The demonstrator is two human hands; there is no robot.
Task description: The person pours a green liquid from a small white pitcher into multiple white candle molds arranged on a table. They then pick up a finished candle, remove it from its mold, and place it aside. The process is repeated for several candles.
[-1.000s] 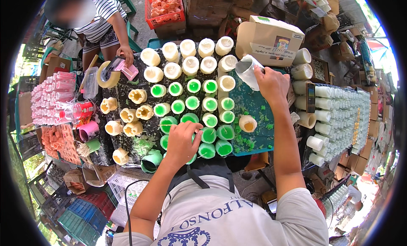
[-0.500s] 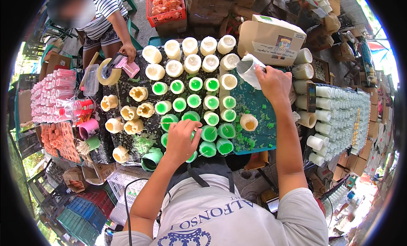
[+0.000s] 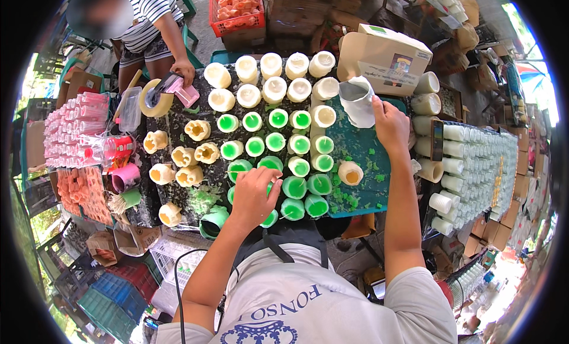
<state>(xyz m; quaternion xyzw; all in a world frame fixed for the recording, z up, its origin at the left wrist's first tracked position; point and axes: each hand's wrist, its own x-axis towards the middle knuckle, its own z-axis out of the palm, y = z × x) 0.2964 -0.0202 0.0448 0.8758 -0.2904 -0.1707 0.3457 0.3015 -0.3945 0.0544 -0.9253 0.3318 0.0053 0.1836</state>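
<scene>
Since the previous frame: whole view sliding slightly right and down, right hand (image 3: 392, 126) and grey pouring cup (image 3: 357, 114) going right with it; left hand (image 3: 256, 193) barely shifting in picture. Right hand is gripping the cup, which is sitting in front of the cardboard box (image 3: 370, 53), near the back of the teal tray (image 3: 349, 141). Left hand is hovering half-curled over the green-topped candles (image 3: 294, 187); can't tell if it's pinching anything. Progress, my read: partway. Nearer rows on the desk (image 3: 175, 118) are showing green; two back rows of cream-topped candles (image 3: 274, 90), plus one at the right end of the next row, are showing none
</scene>
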